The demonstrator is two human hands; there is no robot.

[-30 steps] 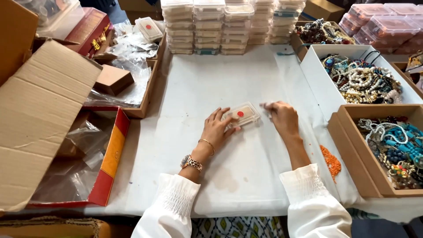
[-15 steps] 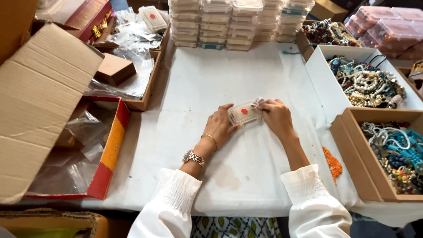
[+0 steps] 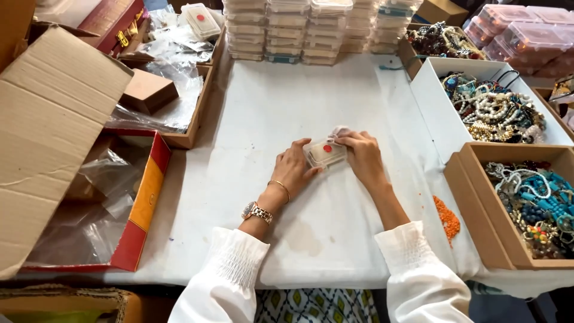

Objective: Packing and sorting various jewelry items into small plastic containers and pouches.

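A small clear plastic box (image 3: 324,153) with a red dot on its lid sits between my hands on the white table cover (image 3: 263,119). My left hand (image 3: 293,170) grips its left side, thumb along the edge. My right hand (image 3: 362,157) holds the right side, and its fingertips pinch a bit of crumpled clear wrap (image 3: 341,131) at the box's top corner. A watch and a thin bangle are on my left wrist.
Stacks of clear boxes (image 3: 311,30) line the far edge. Right: a white box of beads (image 3: 431,107) and a brown box of blue beads (image 3: 478,221); an orange bead strand (image 3: 447,218) lies near it. Left: a red tray (image 3: 143,203), cardboard flap (image 3: 54,131), brown tray (image 3: 191,134).
Both hands have closed onto the small box and drawn it slightly nearer. The right hand moved from flat on the table to pinching wrap at the box's corner.
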